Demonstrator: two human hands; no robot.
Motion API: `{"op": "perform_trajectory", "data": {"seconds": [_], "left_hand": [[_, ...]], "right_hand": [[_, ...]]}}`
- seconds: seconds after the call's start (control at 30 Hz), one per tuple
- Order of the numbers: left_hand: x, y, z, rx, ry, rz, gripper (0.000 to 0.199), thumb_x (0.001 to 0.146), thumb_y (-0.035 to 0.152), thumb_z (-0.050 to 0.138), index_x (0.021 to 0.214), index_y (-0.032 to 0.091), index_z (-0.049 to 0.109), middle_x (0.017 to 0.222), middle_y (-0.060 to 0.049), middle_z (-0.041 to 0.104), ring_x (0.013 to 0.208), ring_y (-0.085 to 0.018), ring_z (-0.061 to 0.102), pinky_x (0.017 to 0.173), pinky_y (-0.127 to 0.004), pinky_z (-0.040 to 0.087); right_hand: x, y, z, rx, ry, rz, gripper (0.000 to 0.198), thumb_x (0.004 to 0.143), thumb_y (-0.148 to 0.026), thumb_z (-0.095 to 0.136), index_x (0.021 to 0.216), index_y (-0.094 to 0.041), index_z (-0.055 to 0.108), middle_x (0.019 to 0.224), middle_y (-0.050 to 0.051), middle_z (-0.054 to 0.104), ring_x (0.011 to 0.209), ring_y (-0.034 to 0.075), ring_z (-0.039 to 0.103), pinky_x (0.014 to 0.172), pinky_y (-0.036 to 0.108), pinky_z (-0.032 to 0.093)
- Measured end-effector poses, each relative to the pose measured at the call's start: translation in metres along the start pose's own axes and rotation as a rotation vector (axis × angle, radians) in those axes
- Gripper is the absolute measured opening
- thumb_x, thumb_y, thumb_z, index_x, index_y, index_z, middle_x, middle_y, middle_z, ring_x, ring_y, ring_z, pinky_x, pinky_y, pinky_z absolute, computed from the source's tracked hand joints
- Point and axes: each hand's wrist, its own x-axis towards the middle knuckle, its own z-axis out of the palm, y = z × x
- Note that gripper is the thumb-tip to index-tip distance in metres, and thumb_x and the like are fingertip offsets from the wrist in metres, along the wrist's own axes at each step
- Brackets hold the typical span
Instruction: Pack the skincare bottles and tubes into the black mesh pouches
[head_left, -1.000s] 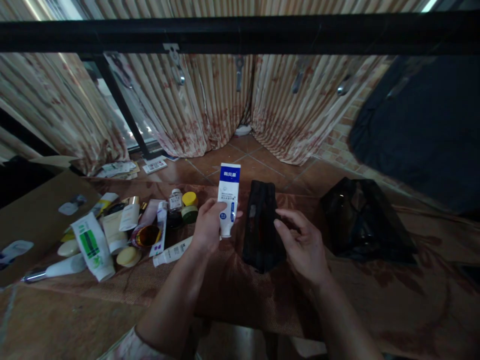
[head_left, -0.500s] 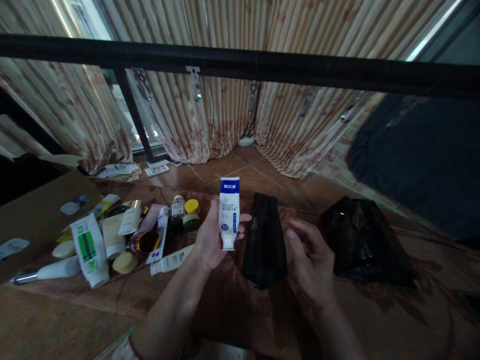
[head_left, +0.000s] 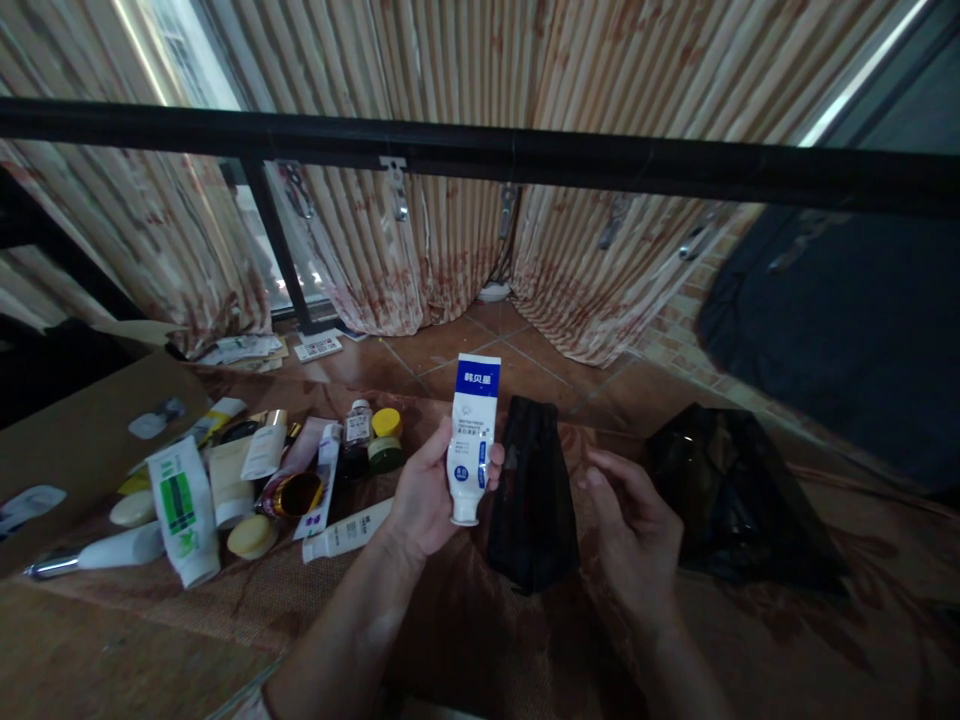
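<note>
My left hand [head_left: 426,490] is closed around a white and blue toothpaste tube [head_left: 474,440], held upright with its cap down and its printed face toward me. Just right of the tube lies a black mesh pouch [head_left: 534,500] on the patterned cloth. My right hand [head_left: 637,525] hovers beside the pouch's right edge, fingers loosely curled and the thumb a little apart from them. Nothing shows in it. Left of my left hand rests another white tube [head_left: 349,530], partly covered by my wrist.
Several toiletries crowd the left side, among them a green-labelled tube [head_left: 181,510], a yellow-lidded jar [head_left: 386,423], a small clear bottle [head_left: 359,422] and a round cream container [head_left: 252,537]. A cardboard box [head_left: 97,420] stands behind them. On the right sits a black plastic bag [head_left: 742,500]. A dark rail [head_left: 480,145] crosses ahead.
The toothpaste tube has tilted slightly and shifted a little to the right with my left hand. My right hand stays beside the pouch. The whole view has moved slightly.
</note>
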Motion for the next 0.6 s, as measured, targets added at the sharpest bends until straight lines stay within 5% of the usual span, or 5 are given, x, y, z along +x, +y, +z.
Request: {"op": "perform_trajectory", "data": {"seconds": [0.6], "left_hand": [[0.0031, -0.0072, 0.0016, -0.004, 0.064, 0.021, 0.045, 0.100, 0.039, 0.029, 0.097, 0.011, 0.064, 0.075, -0.009, 0.064, 0.060, -0.014, 0.058, 0.058, -0.024, 0.050]], "right_hand": [[-0.0010, 0.0017, 0.0021, -0.014, -0.035, -0.012, 0.021, 0.086, -0.039, 0.063, 0.098, -0.024, 0.070, 0.106, 0.006, 0.068, 0.103, 0.024, 0.063, 0.090, 0.042, 0.050]]}}
